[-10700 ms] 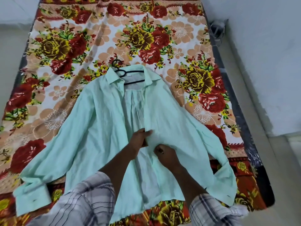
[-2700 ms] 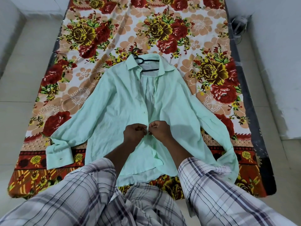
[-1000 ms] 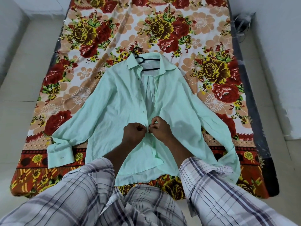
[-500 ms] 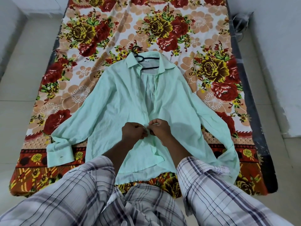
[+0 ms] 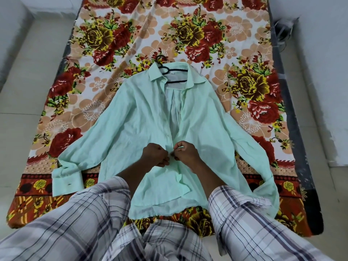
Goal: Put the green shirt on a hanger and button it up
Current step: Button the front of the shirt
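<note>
Both hands have barely shifted: left hand and right hand keep fingers pinched on the green shirt at mid-placket. It lies flat on the floral bedsheet, wrinkled, open above, black hanger at the collar.

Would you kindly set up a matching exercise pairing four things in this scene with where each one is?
1. hanger
2. left hand
3. right hand
4. green shirt

A. spread flat on the floral sheet
B. inside the collar
C. pinching the shirt's front edge, right side of the opening
D. pinching the front edge, left side

Pairs: 1-B, 2-D, 3-C, 4-A
</note>
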